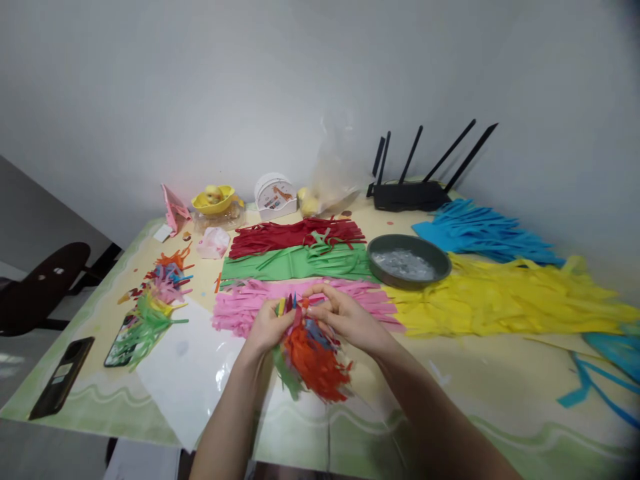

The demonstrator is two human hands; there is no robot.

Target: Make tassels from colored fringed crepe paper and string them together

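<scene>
In front of me hangs a multicoloured fringed tassel bundle (317,357), mostly orange with green, blue and other strips. My left hand (270,328) is closed around its upper end, where yellow, red and blue tips poke up. My right hand (345,319) pinches the same end with thumb and fingers, its index finger curved over the top. The exact point of its grip is partly hidden. Just behind both hands lies pink fringed paper (240,307). Green (270,263) and dark red fringed paper (295,235) lie farther back.
A dark round pan (445,260) holding clear plastic overlaps yellow fringed paper (510,300). Blue fringed paper (493,230) and a router (413,196) stand behind. Leftward lie a finished-looking tassel row (165,287), phones (63,377) and a white sheet (175,373).
</scene>
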